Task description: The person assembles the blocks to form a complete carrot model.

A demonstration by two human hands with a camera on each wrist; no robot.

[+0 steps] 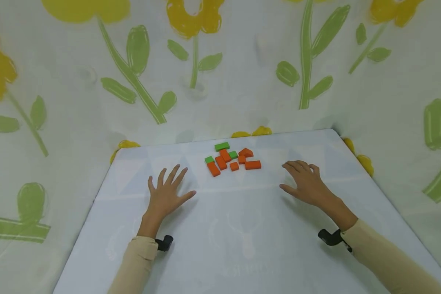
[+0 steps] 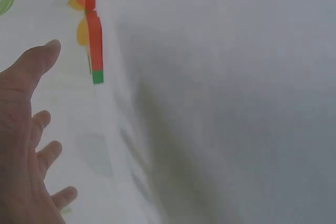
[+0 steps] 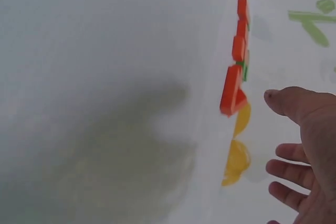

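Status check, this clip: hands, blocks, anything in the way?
Left hand fingers spread, holding nothing. Right hand holding nothing. Orange blocks and green blocks grouped toward table's far edge, untouched. No obstruction visible.

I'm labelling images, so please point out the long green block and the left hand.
Long green block (image 1: 222, 146), head view, on its top face.
Left hand (image 1: 164, 198), head view, on its back.

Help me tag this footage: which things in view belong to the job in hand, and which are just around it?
Likely part of the job:
orange triangular block
other orange blocks
green blocks
left hand, empty
right hand, empty

Just around it:
black wrist cameras
flower-print cloth
white tabletop
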